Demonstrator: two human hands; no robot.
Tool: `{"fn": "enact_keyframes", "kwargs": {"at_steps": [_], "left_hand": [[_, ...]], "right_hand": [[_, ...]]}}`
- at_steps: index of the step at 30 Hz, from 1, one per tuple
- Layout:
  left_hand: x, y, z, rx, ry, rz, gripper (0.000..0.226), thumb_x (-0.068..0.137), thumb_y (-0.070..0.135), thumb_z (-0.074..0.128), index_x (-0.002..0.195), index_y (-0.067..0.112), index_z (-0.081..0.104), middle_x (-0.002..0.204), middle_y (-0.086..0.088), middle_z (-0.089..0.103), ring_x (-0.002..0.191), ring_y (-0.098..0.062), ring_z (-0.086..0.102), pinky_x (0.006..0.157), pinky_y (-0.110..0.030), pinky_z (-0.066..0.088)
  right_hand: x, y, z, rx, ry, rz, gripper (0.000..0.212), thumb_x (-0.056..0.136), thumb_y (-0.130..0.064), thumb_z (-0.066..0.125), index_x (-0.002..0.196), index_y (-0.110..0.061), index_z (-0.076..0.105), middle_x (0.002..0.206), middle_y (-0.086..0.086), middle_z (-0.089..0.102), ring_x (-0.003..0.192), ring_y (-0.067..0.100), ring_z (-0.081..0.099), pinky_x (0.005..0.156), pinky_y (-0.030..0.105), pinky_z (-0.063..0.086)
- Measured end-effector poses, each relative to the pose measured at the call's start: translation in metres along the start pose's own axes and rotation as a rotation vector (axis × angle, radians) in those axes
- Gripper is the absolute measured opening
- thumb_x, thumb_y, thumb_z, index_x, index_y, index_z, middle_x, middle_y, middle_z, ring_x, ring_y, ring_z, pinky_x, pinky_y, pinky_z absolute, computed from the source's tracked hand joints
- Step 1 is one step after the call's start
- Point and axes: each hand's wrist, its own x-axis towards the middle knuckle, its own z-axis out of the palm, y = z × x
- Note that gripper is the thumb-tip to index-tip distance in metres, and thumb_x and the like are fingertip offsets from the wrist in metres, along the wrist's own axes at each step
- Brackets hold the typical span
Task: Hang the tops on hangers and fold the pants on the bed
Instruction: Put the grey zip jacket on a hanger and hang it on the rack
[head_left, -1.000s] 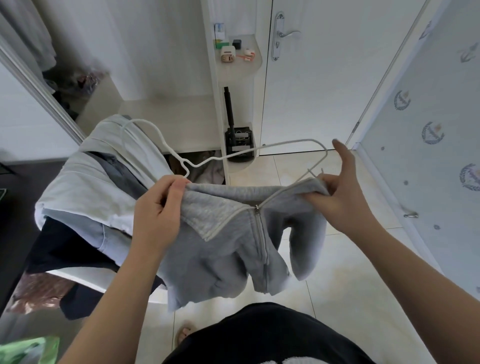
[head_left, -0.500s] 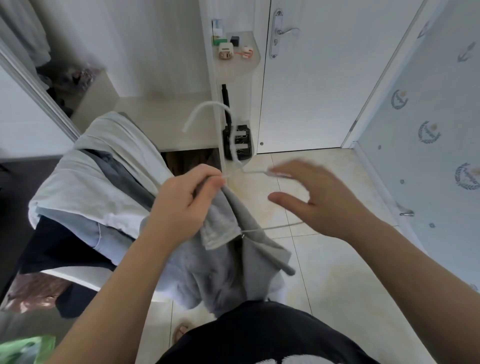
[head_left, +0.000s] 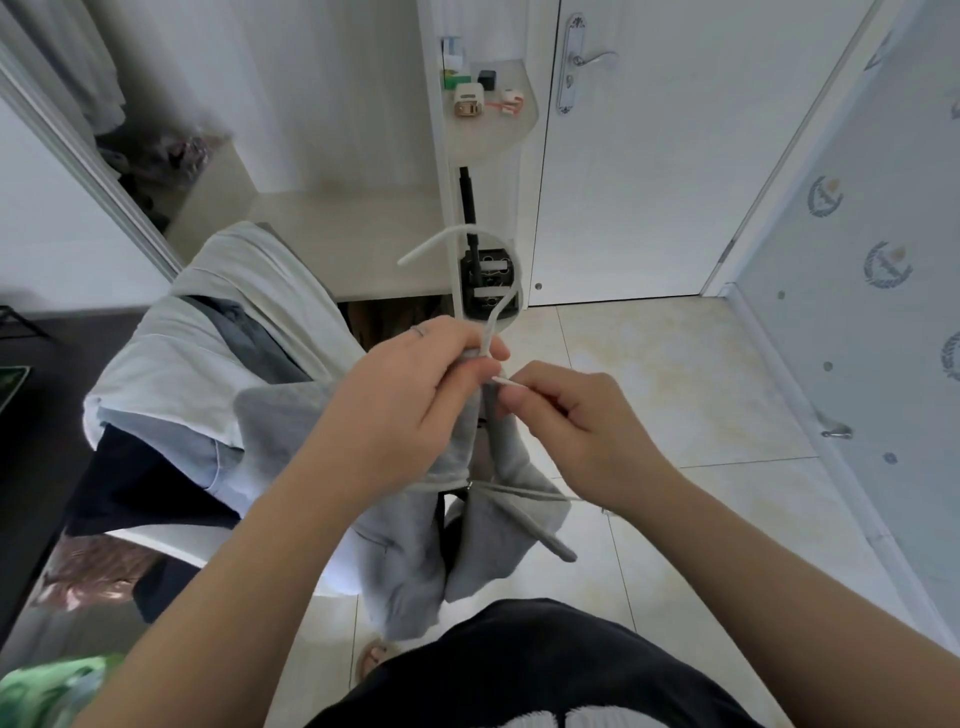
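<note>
Hands worked at a grey zip-up top (head_left: 405, 561), which hung in front of the person above the tiled floor (head_left: 649, 364), draped on a white hanger (head_left: 427, 245) whose hook rose above the knuckles. The left hand (head_left: 410, 400) clenched the top's collar together with the hanger's neck. The right hand (head_left: 576, 431), touching it, pinched the hanger's wire between thumb and forefinger. A heap of clothes (head_left: 208, 364) lay to the left, a white door (head_left: 649, 182) beyond.

forearms (head_left: 208, 597) bare | left hand (head_left: 395, 410): thin ring (head_left: 418, 330) | top (head_left: 519, 665) black (white patch, perhaps print)
</note>
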Motion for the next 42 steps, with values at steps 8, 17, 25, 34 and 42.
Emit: {"fn": "enact_keyframes", "kwargs": {"at_steps": [8,17,25,34,42], "left_hand": [[0.0,-0.013,-0.003,-0.063,0.311,-0.192,0.012,0.101,0.012,0.057,0.098,0.014,0.068,0.061,0.029,0.051,0.056,0.006,0.048,0.057,-0.006,0.033],[-0.001,-0.005,0.003,-0.124,0.541,-0.277,0.02,0.104,0.021,0.052,0.087,0.033,0.055,0.066,0.014,0.05,0.061,-0.001,0.047,0.061,-0.01,0.036],[-0.003,-0.012,0.01,-0.177,0.532,-0.291,0.018,0.103,0.028,0.052,0.09,0.036,0.061,0.079,0.001,0.064,0.069,-0.011,0.055,0.064,-0.015,0.042],[-0.03,-0.046,-0.017,-0.135,0.342,-0.281,0.018,0.099,0.042,0.052,0.091,0.037,0.067,0.076,0.0,0.063,0.068,-0.023,0.056,0.06,-0.032,0.043],[-0.039,-0.055,-0.033,-0.029,0.085,-0.274,0.014,0.1,0.035,0.059,0.088,0.036,0.067,0.06,-0.001,0.057,0.054,-0.022,0.051,0.05,-0.031,0.04]], "right_hand": [[-0.02,0.019,0.001,-0.338,0.321,-0.396,0.031,0.09,-0.01,0.06,0.12,-0.002,0.06,0.121,0.007,0.059,0.114,0.021,0.055,0.098,0.03,0.044],[-0.014,0.048,0.032,-0.463,-0.032,-0.158,0.011,0.09,-0.022,0.061,0.101,-0.021,0.064,0.112,-0.011,0.067,0.108,0.013,0.06,0.097,0.039,0.042],[-0.011,0.079,0.02,-0.691,-0.589,0.12,0.034,0.083,-0.061,0.059,0.074,-0.03,0.048,0.072,-0.015,0.052,0.079,0.008,0.053,0.09,0.034,0.035],[-0.004,0.105,-0.077,-0.813,-0.05,-0.238,0.02,0.085,-0.041,0.059,0.077,-0.023,0.063,0.086,-0.014,0.062,0.103,0.012,0.06,0.115,0.054,0.016],[0.016,0.063,-0.107,-0.665,-0.071,-0.184,0.019,0.085,-0.024,0.079,0.08,-0.013,0.065,0.079,-0.007,0.063,0.085,0.019,0.058,0.087,0.046,0.045]]}}
